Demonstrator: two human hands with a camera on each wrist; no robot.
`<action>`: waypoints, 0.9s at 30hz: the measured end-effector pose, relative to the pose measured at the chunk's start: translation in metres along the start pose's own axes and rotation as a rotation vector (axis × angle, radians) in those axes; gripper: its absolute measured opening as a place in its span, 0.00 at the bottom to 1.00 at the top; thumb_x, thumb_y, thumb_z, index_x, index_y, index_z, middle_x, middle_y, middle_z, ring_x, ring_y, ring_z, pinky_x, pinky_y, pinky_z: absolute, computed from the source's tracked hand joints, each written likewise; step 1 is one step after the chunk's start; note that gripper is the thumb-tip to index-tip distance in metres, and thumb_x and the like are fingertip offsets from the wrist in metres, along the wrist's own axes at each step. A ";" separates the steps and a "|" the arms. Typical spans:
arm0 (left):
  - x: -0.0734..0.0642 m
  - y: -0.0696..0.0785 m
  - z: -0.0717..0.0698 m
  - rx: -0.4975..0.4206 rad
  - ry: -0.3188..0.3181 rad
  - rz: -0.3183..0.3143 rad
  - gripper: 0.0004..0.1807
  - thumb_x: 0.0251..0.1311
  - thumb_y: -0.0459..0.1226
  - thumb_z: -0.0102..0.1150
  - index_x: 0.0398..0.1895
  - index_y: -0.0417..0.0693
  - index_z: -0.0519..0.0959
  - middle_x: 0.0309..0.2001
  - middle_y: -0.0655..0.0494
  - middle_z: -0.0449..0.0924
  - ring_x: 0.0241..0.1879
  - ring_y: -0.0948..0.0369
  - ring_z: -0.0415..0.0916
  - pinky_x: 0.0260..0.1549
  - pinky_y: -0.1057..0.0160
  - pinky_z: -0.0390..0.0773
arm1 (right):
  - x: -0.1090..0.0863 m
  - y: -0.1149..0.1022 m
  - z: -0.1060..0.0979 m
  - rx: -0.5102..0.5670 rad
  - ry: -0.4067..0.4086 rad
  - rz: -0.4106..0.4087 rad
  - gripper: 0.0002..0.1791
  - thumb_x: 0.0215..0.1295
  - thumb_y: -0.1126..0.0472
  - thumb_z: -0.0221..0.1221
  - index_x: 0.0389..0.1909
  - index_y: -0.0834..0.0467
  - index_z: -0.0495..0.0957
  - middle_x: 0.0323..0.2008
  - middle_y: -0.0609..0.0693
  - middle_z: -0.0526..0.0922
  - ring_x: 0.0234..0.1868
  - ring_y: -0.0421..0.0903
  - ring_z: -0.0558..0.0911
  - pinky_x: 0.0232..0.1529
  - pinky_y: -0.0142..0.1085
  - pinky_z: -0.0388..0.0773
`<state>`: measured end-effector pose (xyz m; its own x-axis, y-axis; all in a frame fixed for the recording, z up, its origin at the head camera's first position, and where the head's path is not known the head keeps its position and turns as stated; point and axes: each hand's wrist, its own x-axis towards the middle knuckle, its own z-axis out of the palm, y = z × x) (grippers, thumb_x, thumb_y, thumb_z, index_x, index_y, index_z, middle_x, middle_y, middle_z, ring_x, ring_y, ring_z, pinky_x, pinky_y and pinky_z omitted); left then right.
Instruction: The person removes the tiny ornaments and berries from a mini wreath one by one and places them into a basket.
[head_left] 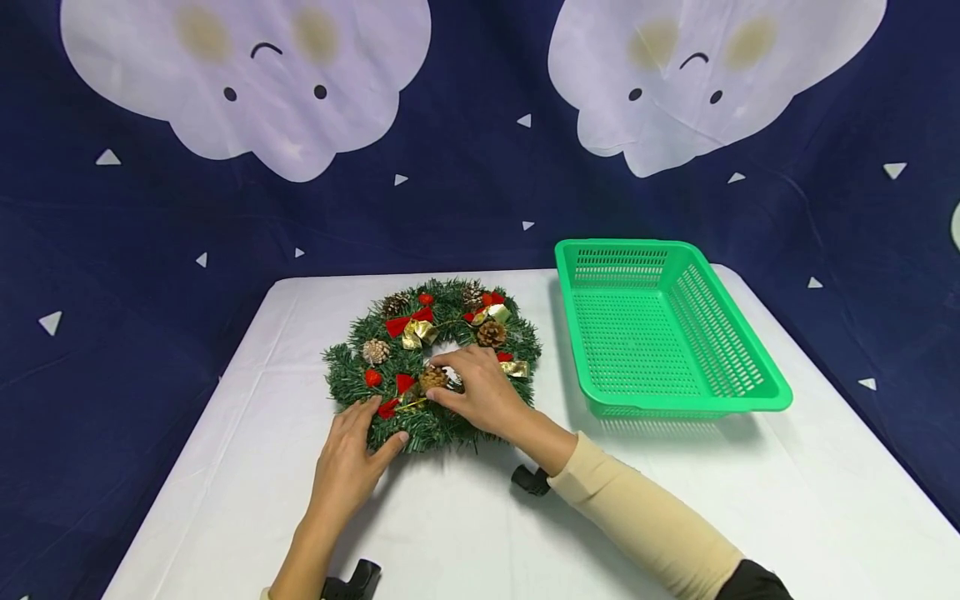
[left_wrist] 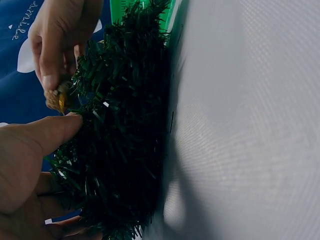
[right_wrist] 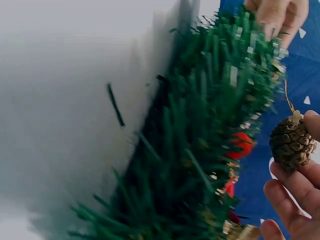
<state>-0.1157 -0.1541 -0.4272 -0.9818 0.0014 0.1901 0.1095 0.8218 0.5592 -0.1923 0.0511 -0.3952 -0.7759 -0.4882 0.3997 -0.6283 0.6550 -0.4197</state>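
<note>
A green tinsel wreath (head_left: 442,429) lies on the white table, decorated with red and gold bows, red berries and pine cones. Near its front inner edge, my right hand (head_left: 480,385) pinches a brown pine cone (head_left: 433,379) between thumb and fingers. In the right wrist view the pine cone (right_wrist: 292,142) is raised off the greenery, with a thin gold string (right_wrist: 287,95) running from its top toward the wreath. My left hand (head_left: 351,458) rests on the wreath's front left, thumb and fingers spread. Its thumb (left_wrist: 62,131) touches the greenery close to the gold string.
A green perforated plastic basket (head_left: 757,358) stands on the table to the right of the wreath. Behind the table hangs a dark blue cloth (head_left: 480,192) with white clouds. Small dark green slivers (right_wrist: 115,105) lie on the white tablecloth (head_left: 465,533).
</note>
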 end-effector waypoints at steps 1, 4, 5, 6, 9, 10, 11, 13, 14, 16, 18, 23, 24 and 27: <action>0.000 0.000 0.000 -0.002 -0.001 0.000 0.39 0.55 0.51 0.64 0.67 0.43 0.65 0.66 0.40 0.66 0.68 0.44 0.58 0.62 0.38 0.64 | 0.000 0.000 -0.002 0.006 0.011 -0.006 0.25 0.57 0.48 0.64 0.54 0.54 0.77 0.48 0.48 0.83 0.51 0.46 0.76 0.57 0.44 0.69; 0.000 0.001 -0.001 -0.009 -0.009 -0.005 0.39 0.56 0.51 0.63 0.68 0.43 0.64 0.67 0.40 0.66 0.68 0.44 0.58 0.62 0.38 0.63 | -0.001 0.000 -0.010 0.025 0.049 -0.028 0.25 0.56 0.50 0.65 0.54 0.55 0.77 0.47 0.49 0.84 0.50 0.47 0.77 0.58 0.46 0.69; 0.000 0.001 -0.001 -0.008 -0.011 -0.006 0.39 0.56 0.51 0.63 0.68 0.43 0.64 0.67 0.40 0.65 0.68 0.44 0.58 0.62 0.38 0.63 | -0.001 0.000 -0.012 0.031 0.060 -0.038 0.25 0.56 0.51 0.65 0.54 0.55 0.77 0.47 0.49 0.84 0.50 0.47 0.77 0.60 0.48 0.69; 0.000 0.001 -0.001 -0.008 -0.011 -0.006 0.39 0.56 0.51 0.63 0.68 0.43 0.64 0.67 0.40 0.65 0.68 0.44 0.58 0.62 0.38 0.63 | -0.001 0.000 -0.014 0.036 0.071 -0.044 0.25 0.56 0.51 0.66 0.54 0.55 0.77 0.47 0.49 0.84 0.50 0.47 0.77 0.62 0.51 0.68; 0.001 0.000 -0.001 -0.010 -0.010 -0.005 0.39 0.56 0.51 0.63 0.67 0.43 0.65 0.67 0.41 0.66 0.68 0.45 0.58 0.63 0.39 0.63 | -0.002 0.000 -0.021 0.040 0.095 -0.057 0.24 0.56 0.51 0.66 0.53 0.55 0.78 0.47 0.50 0.84 0.50 0.48 0.78 0.61 0.53 0.68; 0.001 0.000 -0.001 -0.010 -0.008 -0.005 0.39 0.56 0.51 0.63 0.67 0.43 0.65 0.66 0.41 0.66 0.68 0.45 0.59 0.63 0.39 0.63 | -0.003 0.000 -0.023 0.039 0.099 -0.058 0.24 0.56 0.51 0.66 0.53 0.55 0.78 0.47 0.50 0.84 0.50 0.48 0.78 0.61 0.53 0.68; 0.001 0.000 -0.001 -0.010 -0.006 -0.004 0.39 0.56 0.51 0.63 0.67 0.44 0.65 0.66 0.41 0.66 0.68 0.45 0.59 0.63 0.39 0.63 | -0.003 0.000 -0.025 0.037 0.107 -0.063 0.24 0.55 0.51 0.66 0.53 0.55 0.78 0.47 0.50 0.84 0.49 0.48 0.78 0.60 0.53 0.68; 0.001 -0.001 -0.001 -0.011 -0.004 -0.002 0.38 0.56 0.51 0.63 0.67 0.44 0.65 0.66 0.41 0.66 0.68 0.45 0.59 0.63 0.39 0.63 | -0.004 0.000 -0.029 0.036 0.120 -0.065 0.24 0.55 0.51 0.66 0.53 0.55 0.78 0.46 0.49 0.84 0.48 0.47 0.78 0.56 0.49 0.70; 0.001 -0.001 0.000 -0.011 -0.003 0.000 0.38 0.56 0.51 0.63 0.67 0.44 0.65 0.66 0.42 0.66 0.68 0.45 0.59 0.63 0.39 0.63 | -0.005 0.001 -0.031 0.037 0.128 -0.066 0.25 0.55 0.51 0.66 0.52 0.56 0.78 0.45 0.49 0.84 0.47 0.47 0.78 0.54 0.48 0.70; 0.001 -0.001 0.000 -0.010 0.001 0.003 0.38 0.56 0.51 0.63 0.67 0.44 0.65 0.66 0.42 0.67 0.68 0.46 0.59 0.63 0.39 0.63 | -0.007 0.002 -0.035 0.041 0.140 -0.062 0.24 0.54 0.52 0.67 0.52 0.56 0.78 0.44 0.49 0.84 0.47 0.47 0.77 0.54 0.47 0.69; 0.001 -0.001 0.000 -0.011 0.003 0.006 0.38 0.56 0.51 0.63 0.67 0.44 0.66 0.66 0.42 0.67 0.68 0.46 0.60 0.63 0.40 0.63 | -0.008 0.004 -0.040 0.041 0.153 -0.055 0.24 0.54 0.52 0.67 0.52 0.56 0.78 0.43 0.50 0.84 0.48 0.48 0.77 0.54 0.48 0.69; 0.001 -0.001 0.000 -0.009 -0.002 0.001 0.38 0.56 0.51 0.62 0.67 0.44 0.65 0.66 0.42 0.66 0.68 0.46 0.59 0.63 0.40 0.63 | -0.014 0.010 -0.051 0.039 0.211 -0.051 0.24 0.53 0.53 0.68 0.51 0.57 0.78 0.44 0.51 0.84 0.48 0.49 0.77 0.55 0.47 0.70; 0.001 -0.001 0.000 -0.009 -0.003 -0.002 0.38 0.56 0.51 0.62 0.67 0.44 0.65 0.66 0.42 0.66 0.68 0.46 0.59 0.63 0.40 0.62 | -0.015 0.012 -0.053 0.036 0.227 -0.057 0.24 0.52 0.53 0.68 0.51 0.57 0.79 0.44 0.51 0.84 0.47 0.49 0.77 0.54 0.47 0.70; 0.001 0.000 0.000 -0.007 -0.005 -0.004 0.38 0.57 0.50 0.62 0.67 0.44 0.64 0.67 0.42 0.66 0.68 0.45 0.59 0.63 0.39 0.62 | -0.017 0.018 -0.059 0.042 0.274 -0.082 0.25 0.51 0.55 0.69 0.50 0.58 0.79 0.43 0.52 0.84 0.45 0.49 0.77 0.51 0.46 0.71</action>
<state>-0.1164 -0.1541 -0.4274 -0.9830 0.0010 0.1836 0.1065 0.8175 0.5660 -0.1867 0.1055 -0.3612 -0.6814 -0.3606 0.6369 -0.6948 0.5922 -0.4081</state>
